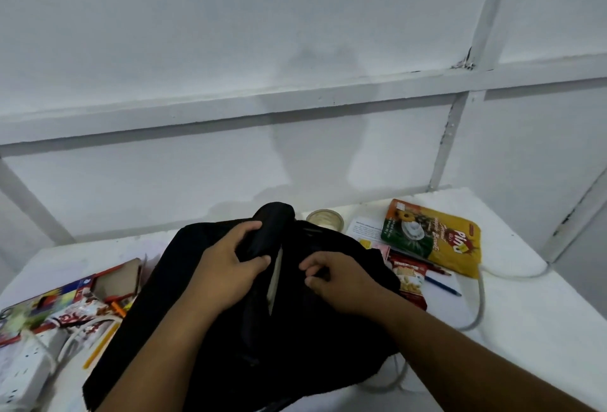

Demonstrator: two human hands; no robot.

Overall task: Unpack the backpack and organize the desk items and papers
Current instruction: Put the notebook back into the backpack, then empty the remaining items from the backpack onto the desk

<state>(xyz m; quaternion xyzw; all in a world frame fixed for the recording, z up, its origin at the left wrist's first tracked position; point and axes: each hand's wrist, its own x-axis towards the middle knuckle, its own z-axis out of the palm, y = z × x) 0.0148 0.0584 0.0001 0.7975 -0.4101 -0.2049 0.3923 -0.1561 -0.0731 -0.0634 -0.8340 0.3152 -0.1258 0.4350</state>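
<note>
The black backpack (262, 313) lies slumped in the lower middle of the frame on the white bench (525, 329), its cloth soft, matte and creased. The step in hand looks like opening it up. The left hand (226, 267) has its fingers curled round the thick padded top handle (269, 227), clamped on it, just above the frame's centre line of the bag. The right hand (338, 280), a little to the right, pinches something small and dark at the bag's seam, probably a zip pull, though the view is too dim to be sure. Between the two hands a pale, thin edge (274, 277) shows in a narrow slit, perhaps paper inside.

The next move likely calls for holding the handle firm while the other hand draws the opening wider, since limp fabric will bunch without tension.

At the right of the frame lie a glossy yellow pouch (437, 241), a crinkled red snack packet (410, 280), a blue pencil (443, 287) and a round tin (325, 219). At lower left sit a colourful cardboard box (65, 300) and a white power strip (23, 375).
</note>
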